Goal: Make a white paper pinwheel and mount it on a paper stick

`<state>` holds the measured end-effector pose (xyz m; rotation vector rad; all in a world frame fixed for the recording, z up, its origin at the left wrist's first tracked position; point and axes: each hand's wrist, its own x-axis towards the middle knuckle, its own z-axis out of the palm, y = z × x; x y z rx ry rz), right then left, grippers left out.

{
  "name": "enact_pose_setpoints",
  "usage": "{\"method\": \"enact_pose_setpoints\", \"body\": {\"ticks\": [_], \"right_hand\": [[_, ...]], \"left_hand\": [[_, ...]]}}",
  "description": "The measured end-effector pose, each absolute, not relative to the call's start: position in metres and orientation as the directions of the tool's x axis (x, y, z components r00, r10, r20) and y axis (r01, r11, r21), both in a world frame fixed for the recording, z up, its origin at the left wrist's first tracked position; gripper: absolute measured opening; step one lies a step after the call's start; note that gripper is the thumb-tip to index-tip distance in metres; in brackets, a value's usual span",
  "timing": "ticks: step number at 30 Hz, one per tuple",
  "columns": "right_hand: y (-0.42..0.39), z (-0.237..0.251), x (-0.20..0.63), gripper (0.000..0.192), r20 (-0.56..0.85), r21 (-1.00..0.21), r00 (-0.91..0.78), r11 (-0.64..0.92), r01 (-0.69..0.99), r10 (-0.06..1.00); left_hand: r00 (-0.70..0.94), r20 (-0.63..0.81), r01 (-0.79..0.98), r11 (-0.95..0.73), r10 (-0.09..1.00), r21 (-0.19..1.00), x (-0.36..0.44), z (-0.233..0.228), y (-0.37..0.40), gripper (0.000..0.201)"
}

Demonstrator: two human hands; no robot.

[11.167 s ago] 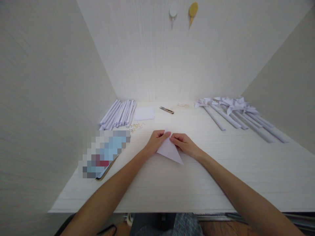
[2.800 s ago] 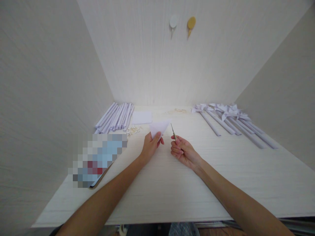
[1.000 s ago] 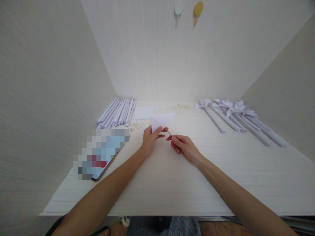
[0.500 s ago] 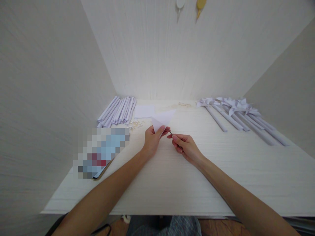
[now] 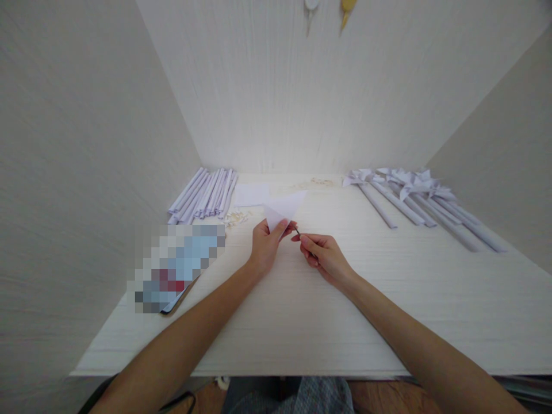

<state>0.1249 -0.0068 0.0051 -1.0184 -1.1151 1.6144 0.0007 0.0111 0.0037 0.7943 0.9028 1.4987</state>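
While the left hand [image 5: 265, 247] pinches a folded paper [image 5: 284, 208] between thumb and fingers, we see the right hand [image 5: 322, 253] closed around a slim, dark tool [image 5: 297, 231]. The paper stands up out of the left hand over the middle of the tabletop [image 5: 297, 322], its wide edge slanting away and one pointed corner reaching to the right. The tool's thin tip points toward the left fingertips, just beside the paper's lower end — we cannot tell whether it touches the paper. Most of its body is hidden in the right hand's curled fingers.

Just beyond the left hand, we find a scatter of small pale bits [image 5: 237, 218] and, behind them, a flat white sheet [image 5: 251, 194], partly covered by the paper's edge. Left of these lies a bundle of rolled white tubes [image 5: 206, 196], side by side and slanting away from us. Nearer us on that side rests a phone [image 5: 176, 303], largely blurred out by blocks.

Near the back wall [image 5: 276, 103] we notice some crumbs [image 5: 322, 181]; to their right lie several pinwheels [image 5: 403, 185] — paper heads toward the wall, stems toward us. Above, a white hook [image 5: 310, 6] and a gold hook [image 5: 347, 7] are cut off by the top edge of our view.
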Motion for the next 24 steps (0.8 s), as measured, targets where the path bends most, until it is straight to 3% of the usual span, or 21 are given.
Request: {"method": "enact_pose_setpoints", "body": {"ticks": [24], "right_hand": [[-0.0064,0.0055,0.1243,0.035,-0.146,-0.956,-0.237,-0.198,-0.215,0.961]], "left_hand": [[-0.122,0.006,-0.455,-0.061,0.993,0.888,0.0014,0.0027,0.0115,0.019]]}}
